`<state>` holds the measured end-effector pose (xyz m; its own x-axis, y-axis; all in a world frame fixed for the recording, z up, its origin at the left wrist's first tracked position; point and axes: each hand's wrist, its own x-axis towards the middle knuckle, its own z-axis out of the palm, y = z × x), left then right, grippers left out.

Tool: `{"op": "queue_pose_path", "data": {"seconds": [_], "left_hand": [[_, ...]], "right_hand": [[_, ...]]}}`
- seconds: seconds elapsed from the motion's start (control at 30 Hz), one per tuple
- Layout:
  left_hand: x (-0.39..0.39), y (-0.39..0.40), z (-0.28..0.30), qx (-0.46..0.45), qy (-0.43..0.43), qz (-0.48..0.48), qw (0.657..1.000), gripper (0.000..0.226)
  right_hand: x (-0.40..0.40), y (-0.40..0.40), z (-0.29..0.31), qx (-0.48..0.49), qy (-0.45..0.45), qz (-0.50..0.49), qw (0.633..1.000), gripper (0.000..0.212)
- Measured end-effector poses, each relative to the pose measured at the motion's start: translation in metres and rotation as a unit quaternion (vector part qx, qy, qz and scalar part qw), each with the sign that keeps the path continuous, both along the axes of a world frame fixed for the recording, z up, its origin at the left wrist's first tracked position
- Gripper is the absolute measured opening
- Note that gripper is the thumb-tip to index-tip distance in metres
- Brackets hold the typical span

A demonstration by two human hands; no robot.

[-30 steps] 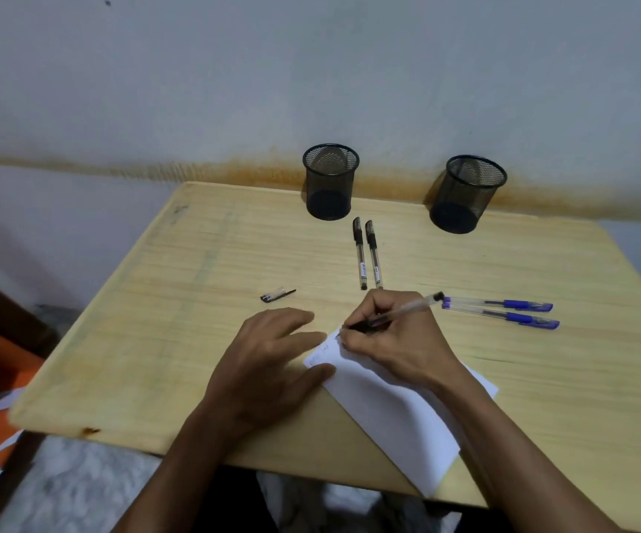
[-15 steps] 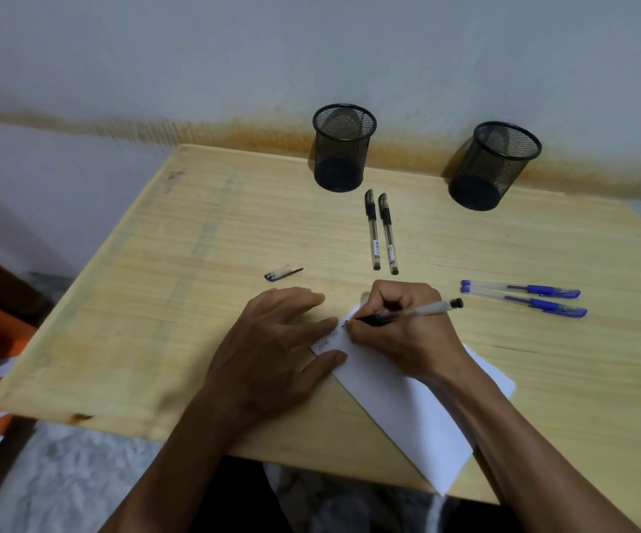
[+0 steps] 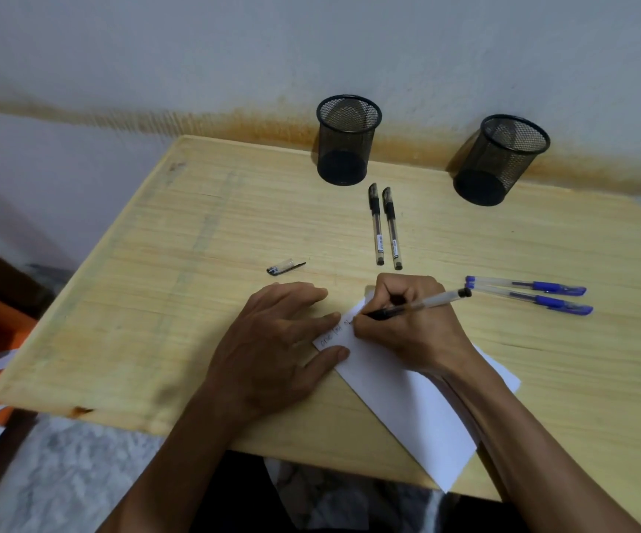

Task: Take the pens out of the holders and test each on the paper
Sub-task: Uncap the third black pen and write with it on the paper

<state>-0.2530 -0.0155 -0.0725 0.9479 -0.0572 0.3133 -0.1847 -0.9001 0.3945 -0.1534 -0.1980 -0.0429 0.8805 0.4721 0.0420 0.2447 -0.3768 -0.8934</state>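
From the head view, the right hand [image 3: 411, 325] gripped a clear-barrelled black pen [image 3: 421, 305], its tip on the white sheet of paper [image 3: 407, 402] lying on the pale wooden table [image 3: 196, 302]. The left hand [image 3: 273, 348], fingers flat, pressed the sheet's corner. Handwriting there was illegible. Both black mesh holders [image 3: 346, 142] stood empty; four capped pens lay loose.

Bare tabletop [image 3: 196, 302] left of hands
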Motion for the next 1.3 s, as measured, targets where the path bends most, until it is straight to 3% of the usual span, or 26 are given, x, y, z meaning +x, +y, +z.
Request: {"op": "queue_pose_path", "data": {"seconds": [0.63,0.8,0.97,1.1,1.2,1.3], "left_hand": [[0.000,-0.001,-0.001,-0.018,-0.015,0.004,1.000,0.042],[0.001,0.001,-0.002,-0.032,-0.016,0.003,0.999,0.042],[0.002,-0.001,0.001,-0.038,-0.049,0.011,0.998,0.042],[0.007,0.003,0.010,-0.096,-0.142,0.108,0.979,0.026],[0.014,0.012,0.021,-0.091,-0.082,0.204,0.971,0.026],[0.025,0.018,0.021,-0.042,-0.026,0.223,0.974,0.021]], "right_hand": [[-0.002,0.002,0.002,0.029,0.031,-0.040,0.998,0.018],[0.002,-0.002,0.007,0.200,0.179,-0.049,0.962,0.020],[-0.007,-0.013,0.023,0.228,0.141,-0.069,0.961,0.013],[-0.015,-0.035,0.030,0.185,0.099,-0.090,0.974,0.016],[-0.022,-0.051,0.031,0.174,0.106,-0.100,0.974,0.021],[-0.028,-0.064,0.034,0.176,0.101,-0.111,0.973,0.020]]}}
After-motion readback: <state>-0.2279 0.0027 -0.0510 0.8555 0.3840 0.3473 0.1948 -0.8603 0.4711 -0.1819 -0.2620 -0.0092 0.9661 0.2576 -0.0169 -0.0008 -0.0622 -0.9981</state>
